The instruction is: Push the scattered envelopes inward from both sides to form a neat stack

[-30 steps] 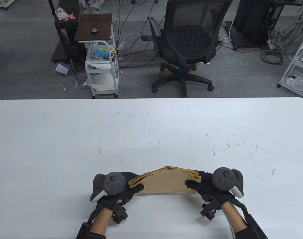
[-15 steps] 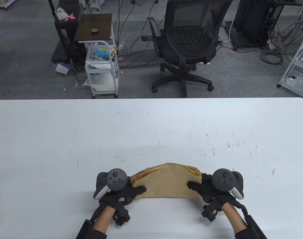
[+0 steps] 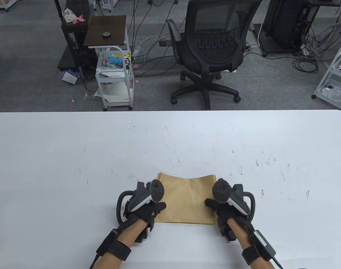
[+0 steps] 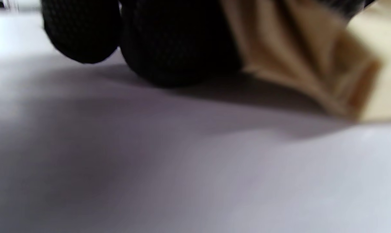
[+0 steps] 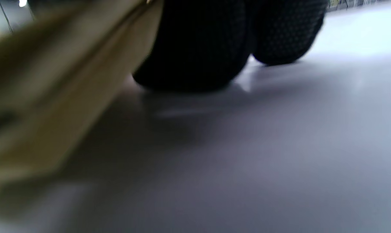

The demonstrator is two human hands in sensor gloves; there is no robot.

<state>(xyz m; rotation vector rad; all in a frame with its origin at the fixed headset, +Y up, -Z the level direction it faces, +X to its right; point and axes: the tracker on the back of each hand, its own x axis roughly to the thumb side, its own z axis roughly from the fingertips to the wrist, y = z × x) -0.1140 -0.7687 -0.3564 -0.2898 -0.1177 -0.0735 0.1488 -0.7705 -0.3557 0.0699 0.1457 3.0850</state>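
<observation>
A stack of brown envelopes [image 3: 187,197] lies flat on the white table [image 3: 75,157] near its front edge. My left hand [image 3: 152,207] grips the stack's left edge, with the thumb on top. My right hand [image 3: 216,206] grips the right edge the same way. In the left wrist view my gloved fingers [image 4: 176,42] touch the table beside the fanned envelope edges [image 4: 305,64]. In the right wrist view my fingers [image 5: 202,45] sit against the envelopes [image 5: 62,81], whose edge is raised off the table. Both wrist views are blurred.
The table surface is white with small scuff marks. Beyond its far edge stand a black office chair [image 3: 212,47] and a small white cart [image 3: 114,78] on the floor.
The stack was held bowed upward between my hands; now it lies flat. Both hands have turned and moved closer together and a little farther up the table.
</observation>
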